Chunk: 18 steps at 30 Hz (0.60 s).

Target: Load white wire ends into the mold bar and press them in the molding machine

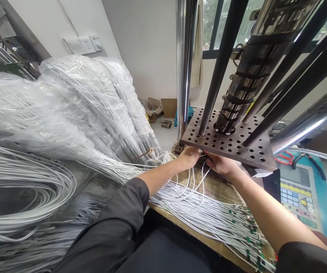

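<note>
Both hands work close together under the front edge of a perforated metal plate (223, 143). My left hand (190, 156) is closed, its fingertips partly hidden by the plate, with thin white cables (193, 178) looping down from it. Beside it, my right hand (222, 165) has its fingers pressed together on a white cable (206, 176) that curves toward the bench. The exact spot where the fingers meet the cables is in shadow. Below lies a spread bundle of white cables (186, 206), with small green-and-black ends (249, 239) at the right.
Plastic-wrapped cable bundles (95, 94) stand at the left, near coiled cables (52, 189). Dark rods and a shiny post (183, 68) rise around the plate. A teal control box (300, 193) with keypad carries pliers (308, 161). A cardboard box (169, 108) sits behind.
</note>
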Each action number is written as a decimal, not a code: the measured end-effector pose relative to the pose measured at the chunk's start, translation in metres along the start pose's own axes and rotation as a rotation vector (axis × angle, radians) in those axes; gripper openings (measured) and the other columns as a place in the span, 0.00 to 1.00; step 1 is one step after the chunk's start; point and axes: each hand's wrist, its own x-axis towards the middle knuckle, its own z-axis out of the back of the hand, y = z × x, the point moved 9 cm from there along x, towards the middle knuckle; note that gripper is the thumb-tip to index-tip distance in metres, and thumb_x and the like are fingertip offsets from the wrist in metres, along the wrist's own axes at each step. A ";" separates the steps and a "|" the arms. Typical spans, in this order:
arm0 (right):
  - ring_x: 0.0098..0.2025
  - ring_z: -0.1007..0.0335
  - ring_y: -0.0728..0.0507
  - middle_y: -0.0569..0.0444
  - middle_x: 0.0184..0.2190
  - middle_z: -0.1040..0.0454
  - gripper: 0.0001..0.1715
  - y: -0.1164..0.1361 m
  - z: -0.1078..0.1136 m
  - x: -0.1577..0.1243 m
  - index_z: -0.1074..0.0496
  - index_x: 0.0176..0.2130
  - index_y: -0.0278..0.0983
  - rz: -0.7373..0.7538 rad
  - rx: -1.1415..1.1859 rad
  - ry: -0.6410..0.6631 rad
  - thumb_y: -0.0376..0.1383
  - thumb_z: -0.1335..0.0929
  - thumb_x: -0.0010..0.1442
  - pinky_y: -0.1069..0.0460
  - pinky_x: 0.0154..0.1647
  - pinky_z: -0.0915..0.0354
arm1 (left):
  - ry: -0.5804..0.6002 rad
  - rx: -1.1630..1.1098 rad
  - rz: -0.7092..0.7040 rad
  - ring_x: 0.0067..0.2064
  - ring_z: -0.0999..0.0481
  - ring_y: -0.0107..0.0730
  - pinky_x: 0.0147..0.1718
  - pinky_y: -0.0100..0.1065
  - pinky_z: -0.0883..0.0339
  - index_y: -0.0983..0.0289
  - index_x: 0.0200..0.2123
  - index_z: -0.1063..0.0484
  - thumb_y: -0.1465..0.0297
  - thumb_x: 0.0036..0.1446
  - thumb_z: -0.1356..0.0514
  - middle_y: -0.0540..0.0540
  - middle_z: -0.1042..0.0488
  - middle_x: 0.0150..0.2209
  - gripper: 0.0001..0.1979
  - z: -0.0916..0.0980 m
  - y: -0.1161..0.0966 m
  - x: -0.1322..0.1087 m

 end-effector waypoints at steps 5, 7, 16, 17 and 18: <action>0.61 0.31 0.34 0.52 0.56 0.23 0.29 -0.001 -0.005 0.005 0.28 0.61 0.46 -0.018 0.051 0.054 0.40 0.35 0.61 0.39 0.65 0.36 | 0.074 0.055 0.012 0.50 0.21 0.43 0.54 0.44 0.27 0.69 0.42 0.21 0.77 0.64 0.46 0.63 0.20 0.45 0.13 0.007 -0.002 0.001; 0.60 0.30 0.34 0.52 0.56 0.22 0.27 -0.006 -0.003 0.001 0.27 0.59 0.46 -0.043 0.079 0.035 0.42 0.34 0.61 0.39 0.65 0.36 | 0.091 0.014 0.066 0.47 0.20 0.41 0.52 0.43 0.26 0.68 0.40 0.20 0.75 0.65 0.46 0.61 0.20 0.42 0.13 0.011 0.002 -0.002; 0.55 0.24 0.34 0.38 0.52 0.21 0.30 -0.044 0.008 -0.060 0.28 0.60 0.33 -0.254 0.264 -0.180 0.43 0.39 0.65 0.40 0.60 0.30 | -0.208 -0.162 0.209 0.51 0.22 0.35 0.54 0.37 0.25 0.64 0.49 0.20 0.69 0.69 0.46 0.58 0.20 0.49 0.15 0.031 0.018 -0.022; 0.55 0.24 0.33 0.37 0.52 0.22 0.30 -0.048 0.007 -0.065 0.27 0.59 0.32 -0.245 0.246 -0.175 0.42 0.38 0.64 0.39 0.60 0.31 | -0.187 -0.146 0.224 0.51 0.22 0.37 0.53 0.39 0.25 0.64 0.49 0.20 0.70 0.69 0.46 0.59 0.20 0.49 0.15 0.028 0.016 -0.017; 0.55 0.25 0.33 0.37 0.53 0.22 0.30 -0.052 0.007 -0.069 0.27 0.59 0.32 -0.238 0.229 -0.172 0.41 0.38 0.63 0.39 0.60 0.31 | -0.162 -0.129 0.236 0.51 0.22 0.38 0.53 0.41 0.25 0.65 0.48 0.20 0.69 0.69 0.47 0.60 0.20 0.48 0.16 0.026 0.012 -0.012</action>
